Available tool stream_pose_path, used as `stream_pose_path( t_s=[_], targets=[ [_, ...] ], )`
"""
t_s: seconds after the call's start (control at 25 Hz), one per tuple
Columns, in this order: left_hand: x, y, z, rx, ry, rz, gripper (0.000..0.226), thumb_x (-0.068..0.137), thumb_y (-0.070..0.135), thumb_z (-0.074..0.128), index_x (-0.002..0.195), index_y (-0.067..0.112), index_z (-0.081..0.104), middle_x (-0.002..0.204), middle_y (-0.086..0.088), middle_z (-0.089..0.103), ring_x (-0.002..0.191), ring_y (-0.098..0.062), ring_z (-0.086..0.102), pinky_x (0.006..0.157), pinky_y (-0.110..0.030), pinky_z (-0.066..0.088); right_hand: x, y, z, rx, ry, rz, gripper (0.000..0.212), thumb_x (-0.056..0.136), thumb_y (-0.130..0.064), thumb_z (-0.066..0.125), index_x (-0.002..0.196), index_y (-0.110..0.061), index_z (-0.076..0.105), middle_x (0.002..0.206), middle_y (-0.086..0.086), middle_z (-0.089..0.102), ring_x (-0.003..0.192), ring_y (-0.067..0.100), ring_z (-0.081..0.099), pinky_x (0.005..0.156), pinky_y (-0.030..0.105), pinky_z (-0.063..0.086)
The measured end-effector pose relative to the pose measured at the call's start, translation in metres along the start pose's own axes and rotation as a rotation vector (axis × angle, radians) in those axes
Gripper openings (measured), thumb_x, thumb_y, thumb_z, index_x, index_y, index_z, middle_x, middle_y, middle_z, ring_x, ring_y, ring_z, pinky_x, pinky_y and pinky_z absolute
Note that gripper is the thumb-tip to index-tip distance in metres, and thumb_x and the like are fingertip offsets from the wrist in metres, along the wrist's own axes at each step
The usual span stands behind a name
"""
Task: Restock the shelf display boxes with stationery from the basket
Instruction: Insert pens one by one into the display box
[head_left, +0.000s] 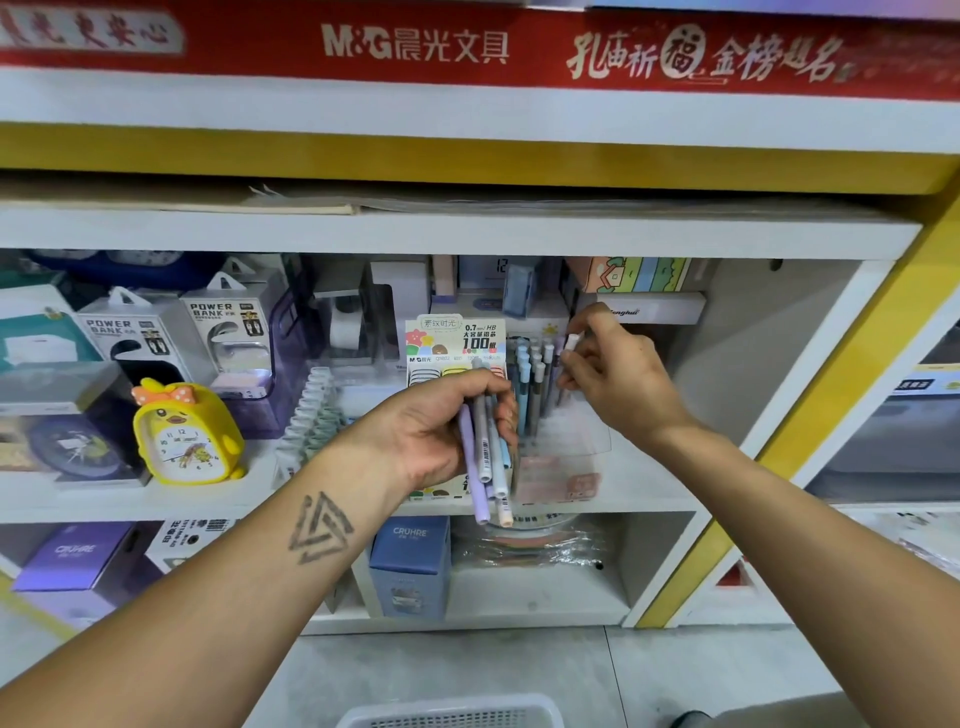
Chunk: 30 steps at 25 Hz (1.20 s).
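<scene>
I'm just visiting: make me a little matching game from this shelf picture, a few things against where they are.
Things:
1. bundle of pens
2. single pen
3. duck clock
4. white basket

Places:
A. on the floor, bottom edge of view
B. gripped in the left hand
C. standing on the shelf, far left
D. pinched by the right hand over the display box

Pairs: 1-B, 2-D, 3-C, 4-A

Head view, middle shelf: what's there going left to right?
Yellow duck alarm clock → left hand gripping a bundle of pens → clear display box with upright pens → right hand pinching one pen's white cap.
</scene>
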<state>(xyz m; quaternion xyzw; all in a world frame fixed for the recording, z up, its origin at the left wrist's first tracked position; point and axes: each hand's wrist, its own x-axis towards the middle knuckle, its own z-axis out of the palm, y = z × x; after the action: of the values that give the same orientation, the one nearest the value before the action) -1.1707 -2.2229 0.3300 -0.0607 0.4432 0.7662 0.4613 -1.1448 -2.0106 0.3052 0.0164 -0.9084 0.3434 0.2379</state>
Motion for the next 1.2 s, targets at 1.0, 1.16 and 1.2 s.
stream_pose_path(
  t_s=[1.0, 1.16, 1.2],
  targets=[
    [-0.012, -0.007, 0.002, 0.232, -0.015, 0.263, 0.015, 0.090, -0.005, 0.062, 0.104, -0.008, 0.065, 0.082, -0.019, 0.072, 0.071, -0.026, 0.073, 0.062, -0.032, 0.061, 0.004, -0.033, 0.005, 0.217, -0.050, 0.148, 0.021, 0.093, -0.038, 0.068, 0.101, -0.019, 0.072, 0.071, 0.005, 0.072, 0.058, 0.018, 0.063, 0.051, 0.025, 0.046],
    [-0.010, -0.010, 0.006, 0.243, -0.036, 0.270, 0.014, 0.090, -0.007, 0.060, 0.102, -0.008, 0.067, 0.083, -0.021, 0.072, 0.072, -0.029, 0.073, 0.066, -0.034, 0.062, -0.001, -0.043, 0.004, 0.541, -0.309, 0.271, 0.016, 0.085, -0.021, 0.079, 0.093, -0.009, 0.073, 0.065, 0.011, 0.071, 0.046, 0.015, 0.059, 0.042, 0.020, 0.039],
    [-0.009, -0.010, 0.005, 0.222, -0.044, 0.260, 0.014, 0.090, -0.006, 0.059, 0.102, -0.008, 0.066, 0.085, -0.022, 0.072, 0.074, -0.030, 0.073, 0.067, -0.035, 0.062, 0.000, -0.043, 0.000, 0.548, -0.277, 0.276, 0.012, 0.084, -0.015, 0.079, 0.091, -0.006, 0.075, 0.066, 0.012, 0.071, 0.048, 0.015, 0.060, 0.044, 0.021, 0.040]
  ],
)
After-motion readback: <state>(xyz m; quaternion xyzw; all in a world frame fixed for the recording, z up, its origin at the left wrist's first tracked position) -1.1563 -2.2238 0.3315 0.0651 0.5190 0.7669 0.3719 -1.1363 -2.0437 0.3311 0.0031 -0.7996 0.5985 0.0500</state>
